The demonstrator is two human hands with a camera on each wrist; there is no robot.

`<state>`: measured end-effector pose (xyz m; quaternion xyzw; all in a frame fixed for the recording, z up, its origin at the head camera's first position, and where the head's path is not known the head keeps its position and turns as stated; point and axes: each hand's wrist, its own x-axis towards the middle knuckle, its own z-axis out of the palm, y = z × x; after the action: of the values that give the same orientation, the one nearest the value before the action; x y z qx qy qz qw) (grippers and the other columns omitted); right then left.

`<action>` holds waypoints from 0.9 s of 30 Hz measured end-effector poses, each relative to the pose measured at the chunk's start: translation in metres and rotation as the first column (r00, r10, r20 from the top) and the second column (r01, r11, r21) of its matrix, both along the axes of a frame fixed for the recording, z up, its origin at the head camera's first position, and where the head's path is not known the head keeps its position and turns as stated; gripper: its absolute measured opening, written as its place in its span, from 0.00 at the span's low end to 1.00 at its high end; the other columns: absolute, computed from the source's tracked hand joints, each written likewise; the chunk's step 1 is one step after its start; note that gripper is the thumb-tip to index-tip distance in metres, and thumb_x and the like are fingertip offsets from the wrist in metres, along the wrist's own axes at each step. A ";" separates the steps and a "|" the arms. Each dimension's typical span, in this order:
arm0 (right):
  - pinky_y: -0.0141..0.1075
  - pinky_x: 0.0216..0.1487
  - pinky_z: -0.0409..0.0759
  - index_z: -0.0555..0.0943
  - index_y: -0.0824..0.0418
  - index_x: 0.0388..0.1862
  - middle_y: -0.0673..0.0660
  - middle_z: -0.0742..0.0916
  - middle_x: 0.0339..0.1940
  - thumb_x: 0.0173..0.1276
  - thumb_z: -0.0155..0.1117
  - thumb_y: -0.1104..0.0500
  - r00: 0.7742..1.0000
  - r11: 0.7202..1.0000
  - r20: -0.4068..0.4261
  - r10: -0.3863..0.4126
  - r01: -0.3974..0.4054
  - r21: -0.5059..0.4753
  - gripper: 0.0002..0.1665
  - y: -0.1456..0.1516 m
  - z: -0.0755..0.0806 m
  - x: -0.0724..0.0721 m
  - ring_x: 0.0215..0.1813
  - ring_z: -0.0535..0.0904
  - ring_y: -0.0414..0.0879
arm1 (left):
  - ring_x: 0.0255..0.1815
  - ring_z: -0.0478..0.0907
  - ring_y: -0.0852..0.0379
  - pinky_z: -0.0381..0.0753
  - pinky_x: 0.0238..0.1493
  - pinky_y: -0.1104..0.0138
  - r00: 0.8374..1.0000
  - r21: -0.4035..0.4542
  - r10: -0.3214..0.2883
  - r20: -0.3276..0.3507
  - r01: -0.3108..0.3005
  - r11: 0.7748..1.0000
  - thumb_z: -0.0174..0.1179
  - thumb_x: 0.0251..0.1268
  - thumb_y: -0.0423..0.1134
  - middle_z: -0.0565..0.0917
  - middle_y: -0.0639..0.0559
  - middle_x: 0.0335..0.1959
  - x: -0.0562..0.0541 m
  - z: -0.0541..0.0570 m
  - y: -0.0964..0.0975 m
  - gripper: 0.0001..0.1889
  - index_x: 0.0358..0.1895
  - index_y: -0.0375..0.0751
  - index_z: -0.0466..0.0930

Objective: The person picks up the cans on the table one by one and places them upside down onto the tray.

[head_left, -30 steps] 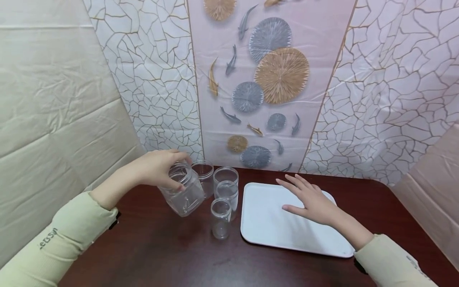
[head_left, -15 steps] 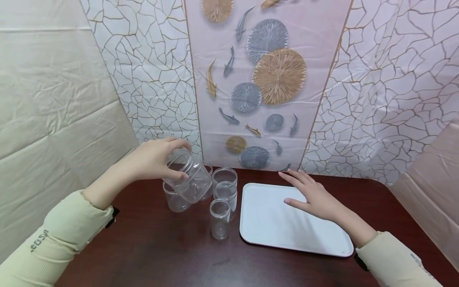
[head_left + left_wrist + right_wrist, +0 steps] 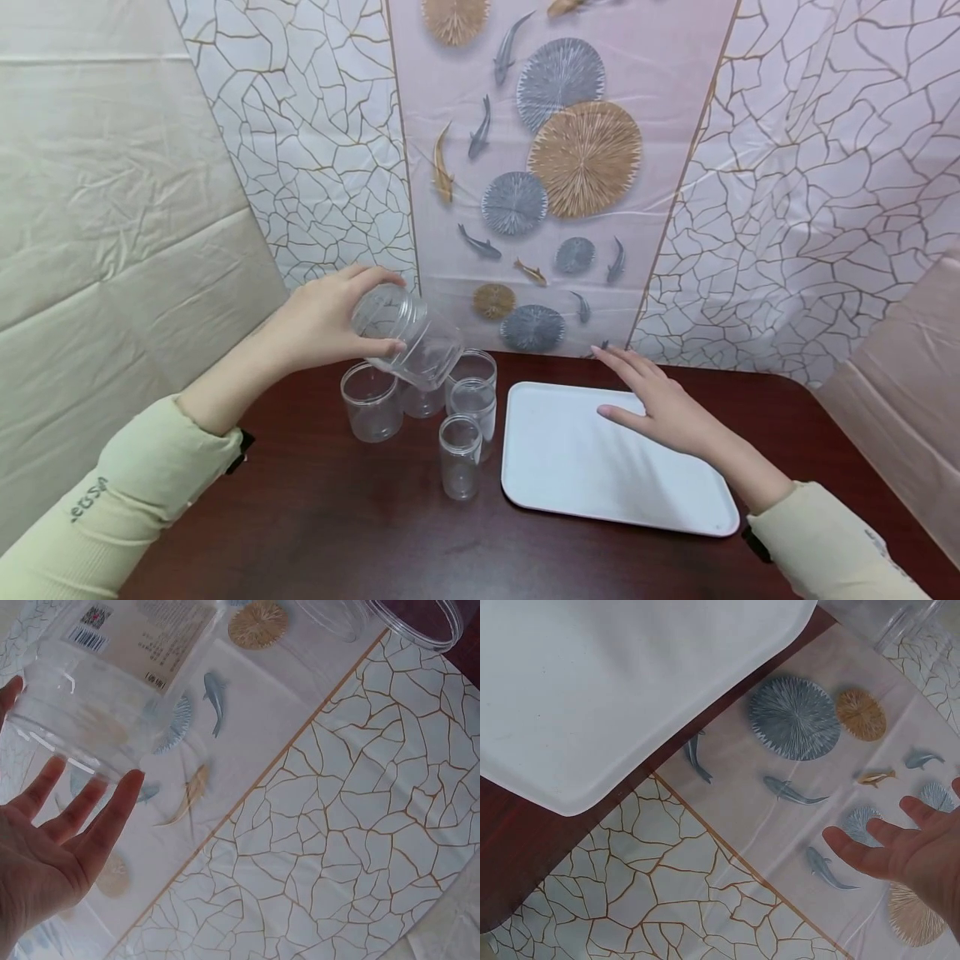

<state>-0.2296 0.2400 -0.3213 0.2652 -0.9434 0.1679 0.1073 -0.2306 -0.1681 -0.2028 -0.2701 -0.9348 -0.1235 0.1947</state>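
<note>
My left hand point(image 3: 318, 321) grips a large clear plastic jar point(image 3: 438, 346) near its mouth, thumb on the near side and fingers over the far side. The jar is raised over the table and tilted, its base pointing right. In the left wrist view a printed label point(image 3: 142, 637) with a barcode shows on the jar. Below it several smaller clear jars stand on the table, among them a wide one point(image 3: 372, 408) at left and a small narrow one point(image 3: 460, 467) in front. My right hand point(image 3: 663, 412) hovers over a white tray point(image 3: 551, 487), fingers spread, holding nothing.
The dark red-brown table point(image 3: 360, 533) reaches back to a patterned cloth backdrop point(image 3: 517, 250). Pale cloth walls point(image 3: 127, 250) stand at both sides. The tray lies just right of the jar group.
My left hand has lifted the large jar up and to the right, tilting it further. The wide jar behind it has come into view. My right hand has barely moved.
</note>
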 end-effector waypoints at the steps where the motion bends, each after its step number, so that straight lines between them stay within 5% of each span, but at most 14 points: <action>1: 0.69 0.59 0.61 0.53 0.49 0.75 0.65 0.62 0.73 0.67 0.58 0.44 1.000 1.000 0.008 -0.002 0.002 -0.009 0.42 0.000 0.000 0.000 0.71 0.57 0.67 | 0.53 0.77 0.44 0.77 0.46 0.45 1.000 0.013 0.000 -0.011 0.000 1.000 0.72 0.42 0.55 0.78 0.51 0.54 0.000 -0.001 0.001 0.34 0.56 0.54 0.72; 10: 0.67 0.62 0.60 0.51 0.51 0.76 0.68 0.60 0.73 0.69 0.56 0.46 0.997 0.995 0.074 -0.020 0.027 -0.095 0.42 0.002 0.003 -0.002 0.72 0.54 0.67 | 0.52 0.78 0.44 0.77 0.47 0.48 0.995 0.117 -0.039 -0.091 0.050 0.992 0.72 0.42 0.54 0.78 0.50 0.54 -0.007 -0.009 0.006 0.35 0.57 0.51 0.72; 27: 0.70 0.61 0.57 0.43 0.51 0.77 0.63 0.51 0.77 0.75 0.46 0.48 0.985 0.947 0.170 -0.030 0.083 -0.311 0.39 0.005 0.009 -0.002 0.75 0.46 0.67 | 0.56 0.74 0.45 0.74 0.53 0.49 0.995 0.217 -0.082 -0.056 0.092 0.972 0.73 0.43 0.53 0.76 0.49 0.57 -0.017 -0.024 0.022 0.36 0.59 0.49 0.70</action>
<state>-0.2321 0.2454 -0.3123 0.2027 -0.9170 0.3350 0.0759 -0.2477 -0.1460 -0.2270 -0.2904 -0.8980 -0.2279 0.2393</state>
